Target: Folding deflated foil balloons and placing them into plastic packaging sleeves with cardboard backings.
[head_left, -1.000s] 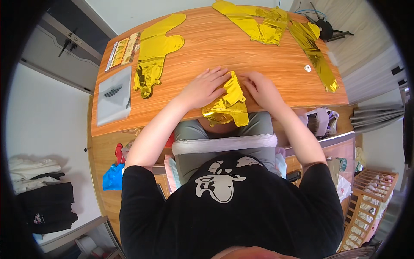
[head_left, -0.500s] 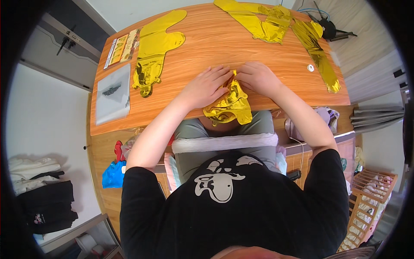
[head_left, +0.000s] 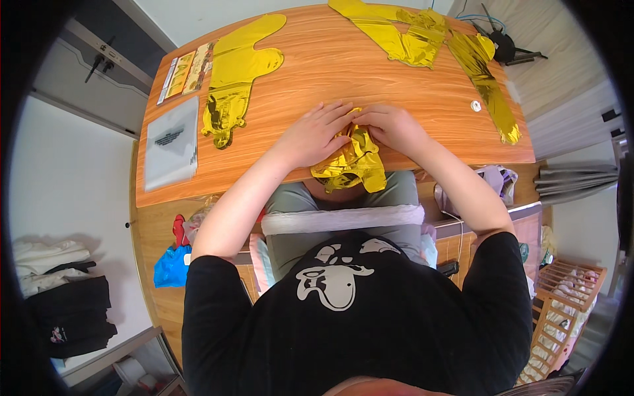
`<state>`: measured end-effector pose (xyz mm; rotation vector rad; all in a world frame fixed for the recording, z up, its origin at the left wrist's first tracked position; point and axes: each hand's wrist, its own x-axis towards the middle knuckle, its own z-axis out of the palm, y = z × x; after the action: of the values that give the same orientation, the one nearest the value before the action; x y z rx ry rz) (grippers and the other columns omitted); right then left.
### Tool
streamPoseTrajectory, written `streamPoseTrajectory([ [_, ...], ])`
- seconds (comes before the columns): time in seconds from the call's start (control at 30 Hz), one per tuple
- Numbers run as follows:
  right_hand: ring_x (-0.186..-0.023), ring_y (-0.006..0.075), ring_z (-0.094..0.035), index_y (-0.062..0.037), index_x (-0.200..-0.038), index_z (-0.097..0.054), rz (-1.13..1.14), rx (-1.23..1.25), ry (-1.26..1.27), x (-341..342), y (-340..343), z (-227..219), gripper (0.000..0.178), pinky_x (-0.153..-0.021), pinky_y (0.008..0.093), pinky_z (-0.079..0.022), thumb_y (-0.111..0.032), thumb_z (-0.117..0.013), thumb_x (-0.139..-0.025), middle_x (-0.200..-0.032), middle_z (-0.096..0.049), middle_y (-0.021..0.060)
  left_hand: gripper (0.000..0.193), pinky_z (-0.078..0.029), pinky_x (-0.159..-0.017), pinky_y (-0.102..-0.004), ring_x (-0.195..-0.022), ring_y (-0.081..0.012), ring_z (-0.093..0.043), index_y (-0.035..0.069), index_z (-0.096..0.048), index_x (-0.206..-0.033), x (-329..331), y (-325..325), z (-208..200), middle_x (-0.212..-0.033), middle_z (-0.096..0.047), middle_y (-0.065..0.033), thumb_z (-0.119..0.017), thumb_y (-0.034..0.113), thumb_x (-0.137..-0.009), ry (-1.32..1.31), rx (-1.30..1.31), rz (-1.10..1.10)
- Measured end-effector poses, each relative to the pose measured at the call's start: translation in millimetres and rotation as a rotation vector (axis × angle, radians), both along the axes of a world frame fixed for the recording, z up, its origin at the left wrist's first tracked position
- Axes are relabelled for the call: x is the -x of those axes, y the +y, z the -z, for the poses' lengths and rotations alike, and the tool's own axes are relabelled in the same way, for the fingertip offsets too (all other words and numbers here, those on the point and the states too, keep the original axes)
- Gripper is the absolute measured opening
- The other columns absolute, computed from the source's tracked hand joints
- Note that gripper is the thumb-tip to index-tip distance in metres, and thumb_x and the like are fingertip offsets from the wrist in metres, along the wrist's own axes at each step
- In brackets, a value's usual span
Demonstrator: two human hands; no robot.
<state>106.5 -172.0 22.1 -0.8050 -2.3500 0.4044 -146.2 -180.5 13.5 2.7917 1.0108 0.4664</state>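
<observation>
A crumpled gold foil balloon [head_left: 360,158] lies at the table's near edge, its lower part hanging over toward my lap. My left hand [head_left: 323,132] rests on its left side, fingers stretched out and thumb apart, the fingertips touching the foil's upper end. From the other side my right hand [head_left: 391,125] has its fingers bent and closed on the balloon's top; the exact grip is partly hidden under the hand. A flat gold foil balloon [head_left: 234,72] is spread out at the table's left. More flat gold foil [head_left: 413,39] lies at the far right, with a long strip [head_left: 485,82] beside it.
On the wooden table [head_left: 317,72], a clear plastic sleeve [head_left: 172,144] and printed cards [head_left: 185,72] lie at the left. A small white round object [head_left: 475,105] sits near the right strip. A black device with antennas [head_left: 503,46] stands at the far right corner.
My right hand has shifted slightly left over the top of the foil, and the foil under it has creased differently. My left hand has stayed nearly still.
</observation>
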Motion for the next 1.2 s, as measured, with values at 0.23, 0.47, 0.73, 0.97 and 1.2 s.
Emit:
streamPoseTrajectory([
  [0.23, -0.103, 0.0328, -0.071, -0.0055, -0.11, -0.076, 0.038, 0.06, -0.017, -4, -9, 0, 0.025, -0.088, 0.0397, -0.059, -0.003, -0.07, -0.086, -0.114, -0.074, 0.0122, 0.058, -0.029, -0.124, -0.0496, -0.151, -0.0296, -0.036, 0.01, -0.045, -0.154, 0, 0, 1, -0.159, -0.045, -0.0134, -0.053, 0.038, -0.104, 0.007, -0.001, -0.004],
  [0.47, -0.104, 0.0342, -0.072, -0.0037, -0.115, -0.075, 0.043, 0.066, 0.009, -8, -17, 3, 0.03, -0.089, 0.0383, -0.059, 0.001, -0.07, -0.086, -0.119, -0.073, 0.0148, 0.059, -0.024, -0.126, -0.0494, -0.153, -0.0313, -0.033, 0.011, -0.04, -0.158, 0, -1, -2, -0.163, -0.04, -0.0141, -0.052, 0.035, -0.105, 0.034, 0.048, -0.005],
  [0.73, -0.103, 0.0308, -0.071, -0.0072, -0.105, -0.077, 0.106, -0.305, -0.024, -4, -25, -2, 0.025, -0.089, 0.039, -0.057, -0.002, -0.075, -0.08, -0.111, -0.075, 0.0095, 0.059, -0.024, -0.126, -0.0497, -0.154, -0.0311, -0.033, 0.01, -0.04, -0.158, 0, -1, -2, -0.164, -0.039, -0.0143, -0.052, 0.035, -0.105, 0.031, 0.069, -0.005],
  [0.97, -0.102, 0.0316, -0.07, -0.006, -0.098, -0.071, 0.118, -0.137, -0.06, -3, -26, 3, 0.018, -0.085, 0.0406, -0.057, -0.002, -0.074, -0.08, -0.105, -0.073, 0.009, 0.059, -0.024, -0.126, -0.0494, -0.154, -0.0305, -0.032, 0.01, -0.039, -0.158, -1, -1, -4, -0.164, -0.039, -0.0142, -0.051, 0.036, -0.106, 0.05, 0.062, -0.006],
  [1.2, -0.095, 0.036, -0.069, -0.0071, -0.106, -0.068, 0.077, -0.071, -0.046, -4, -27, 7, 0.021, -0.077, 0.0451, -0.057, -0.009, -0.068, -0.085, -0.103, -0.07, 0.0117, 0.059, -0.022, -0.127, -0.0491, -0.155, -0.0306, -0.031, 0.011, -0.038, -0.159, 1, 1, -2, -0.165, -0.037, -0.0146, -0.049, 0.036, -0.107, 0.053, 0.072, -0.001],
])
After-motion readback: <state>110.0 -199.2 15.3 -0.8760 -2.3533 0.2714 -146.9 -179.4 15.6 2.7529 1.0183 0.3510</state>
